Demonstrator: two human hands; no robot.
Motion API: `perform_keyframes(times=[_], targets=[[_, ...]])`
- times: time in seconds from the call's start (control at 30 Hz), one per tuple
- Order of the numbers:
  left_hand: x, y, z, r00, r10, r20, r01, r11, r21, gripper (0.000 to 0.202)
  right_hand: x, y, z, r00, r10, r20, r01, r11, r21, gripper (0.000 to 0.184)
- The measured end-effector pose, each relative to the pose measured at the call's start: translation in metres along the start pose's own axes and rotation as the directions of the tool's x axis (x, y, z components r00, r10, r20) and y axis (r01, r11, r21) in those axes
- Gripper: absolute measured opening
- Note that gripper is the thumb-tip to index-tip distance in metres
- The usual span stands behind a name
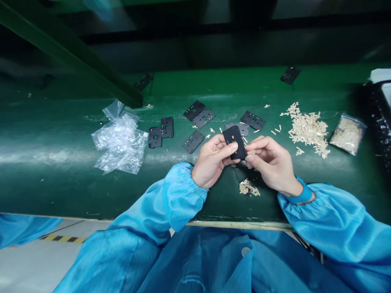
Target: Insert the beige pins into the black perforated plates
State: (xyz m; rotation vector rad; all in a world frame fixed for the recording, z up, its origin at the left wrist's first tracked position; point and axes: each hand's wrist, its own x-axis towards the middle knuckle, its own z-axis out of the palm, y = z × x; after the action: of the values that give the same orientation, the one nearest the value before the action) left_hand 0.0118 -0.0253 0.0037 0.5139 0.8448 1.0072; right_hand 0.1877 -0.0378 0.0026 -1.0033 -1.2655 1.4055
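My left hand (212, 159) holds a black plastic plate (234, 138) with small cutouts, its thumb pressed on the face. Close to the plate's right edge is my right hand (270, 162), thumb and fingertips pinched together; whatever lies between them is too small to make out. Beyond my hands lie more black plates, among them one flat plate (193, 141) and a plate (253, 121) to the right. Small beige strips (308, 129) form a pile at the right. A smaller heap of beige scraps (249, 187) sits below my hands.
Clear plastic bags (120, 140) lie crumpled at the left. A filled bag of beige pieces (348, 133) rests right of the pile, near a black crate (380, 118). A green post (91, 65) slants over the green bench (61, 187). A blue sleeve (27, 228) shows at lower left.
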Motion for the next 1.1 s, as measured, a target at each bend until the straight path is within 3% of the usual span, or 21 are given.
perform_keyframes(times=[0.13, 0.23, 0.43, 0.6, 0.7, 0.83, 1.1], targets=[[-0.002, -0.002, 0.003, 0.999, -0.022, -0.024, 0.022, 0.999, -0.026, 0.036, -0.004, 0.004, 0.003, 0.986, -0.167, -0.018, 0.160, 0.965, -0.209, 0.019], [-0.002, -0.002, 0.004, 0.999, -0.032, -0.041, 0.030, 0.999, -0.040, 0.036, -0.005, 0.010, 0.005, 0.978, -0.205, -0.025, 0.191, 0.946, -0.263, 0.024], [0.001, -0.002, 0.003, 0.996, 0.027, -0.091, -0.026, 1.000, 0.013, 0.040, -0.001, 0.009, 0.003, 0.990, -0.130, -0.056, 0.118, 0.977, -0.179, 0.039], [0.003, -0.002, 0.001, 0.969, 0.190, -0.156, -0.166, 0.974, 0.155, 0.042, 0.007, -0.001, -0.005, 0.996, 0.091, 0.012, -0.091, 0.995, -0.044, 0.027], [0.003, -0.003, 0.000, 0.961, 0.229, -0.154, -0.192, 0.955, 0.226, 0.041, 0.010, -0.001, -0.007, 0.984, 0.173, 0.049, -0.170, 0.983, -0.064, 0.028], [0.002, -0.004, 0.002, 0.953, 0.251, -0.167, -0.199, 0.940, 0.276, 0.038, 0.008, 0.004, -0.005, 0.988, 0.150, 0.030, -0.143, 0.975, -0.171, 0.027], [0.000, -0.007, 0.005, 0.947, 0.252, -0.201, -0.199, 0.947, 0.253, 0.036, 0.001, 0.012, 0.001, 0.999, 0.038, 0.017, -0.033, 0.974, -0.225, 0.020]])
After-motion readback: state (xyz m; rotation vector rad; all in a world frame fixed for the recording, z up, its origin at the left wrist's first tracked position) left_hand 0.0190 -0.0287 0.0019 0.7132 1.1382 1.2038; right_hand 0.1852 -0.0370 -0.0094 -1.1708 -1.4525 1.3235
